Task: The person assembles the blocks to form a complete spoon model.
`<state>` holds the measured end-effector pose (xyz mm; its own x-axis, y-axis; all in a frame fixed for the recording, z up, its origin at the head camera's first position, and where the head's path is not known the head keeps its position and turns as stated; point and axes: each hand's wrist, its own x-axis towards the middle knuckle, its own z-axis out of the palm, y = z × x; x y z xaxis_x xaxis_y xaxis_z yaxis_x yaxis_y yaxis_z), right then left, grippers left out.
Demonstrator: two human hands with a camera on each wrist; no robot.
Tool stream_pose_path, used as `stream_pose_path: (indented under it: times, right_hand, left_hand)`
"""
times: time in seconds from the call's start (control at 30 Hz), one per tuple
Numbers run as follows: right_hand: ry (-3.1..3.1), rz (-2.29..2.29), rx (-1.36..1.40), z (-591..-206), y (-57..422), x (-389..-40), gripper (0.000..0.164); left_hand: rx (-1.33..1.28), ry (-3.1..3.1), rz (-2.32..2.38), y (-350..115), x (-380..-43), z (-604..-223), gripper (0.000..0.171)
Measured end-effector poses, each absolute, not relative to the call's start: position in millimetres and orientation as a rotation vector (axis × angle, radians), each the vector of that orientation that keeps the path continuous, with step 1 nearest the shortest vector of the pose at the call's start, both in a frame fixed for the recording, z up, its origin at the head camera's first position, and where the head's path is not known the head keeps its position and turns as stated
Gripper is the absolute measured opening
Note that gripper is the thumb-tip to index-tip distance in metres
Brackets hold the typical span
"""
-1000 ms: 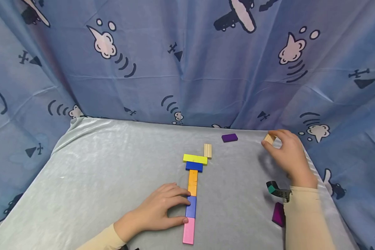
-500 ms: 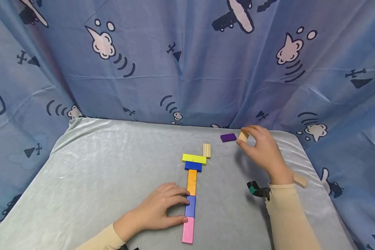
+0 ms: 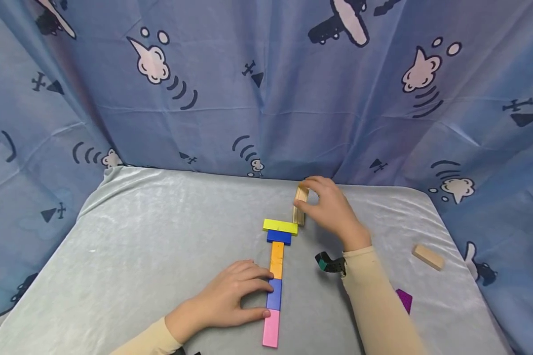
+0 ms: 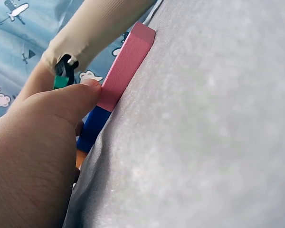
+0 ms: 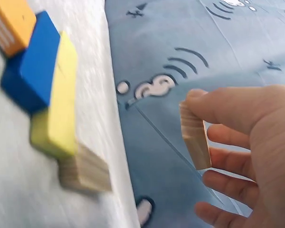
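Observation:
In the head view my left hand [image 3: 233, 298] lies at the near end of a row of coloured blocks. Its thumb touches the pink block [image 3: 271, 333] and its fingertips touch the light blue block [image 3: 274, 296]. Beyond these lie an orange block [image 3: 277, 259], then a dark blue block [image 3: 278, 237] and a yellow block [image 3: 280, 227] set crosswise. A plain wooden block [image 5: 88, 171] stands at the yellow one's right end. My right hand [image 3: 330, 209] pinches another plain wooden block [image 5: 195, 137] between thumb and fingers, raised off the table.
A light wooden block [image 3: 428, 257] lies at the right of the cloth-covered table [image 3: 160, 236]. Nearer, a purple block [image 3: 404, 300] is partly covered by my right sleeve [image 3: 377, 301]. A patterned blue curtain [image 3: 213, 98] hangs along the back.
My right hand has moved left from the table's far right, carrying the wooden block over to the standing one. The purple block at the back is now hidden behind it. My left hand has stayed put.

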<state>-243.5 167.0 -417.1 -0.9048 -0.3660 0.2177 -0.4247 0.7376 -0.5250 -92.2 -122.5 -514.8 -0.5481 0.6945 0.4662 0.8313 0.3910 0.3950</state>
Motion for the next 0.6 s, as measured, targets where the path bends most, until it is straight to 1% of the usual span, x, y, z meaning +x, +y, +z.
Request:
stream_pose_path:
  times: [0.3,0.6]
  right_hand:
    - [-2.873,0.928,0.7,-434,128,-250,0.051]
    - [-2.908,0.972,0.76,-454,109,-258,0.051]
  left_hand:
    - [-1.352,-2.453,-0.913,-123,-91,-513,0.036]
    - [-1.359,-2.422,-0.852,-122,-93,-515,0.036]
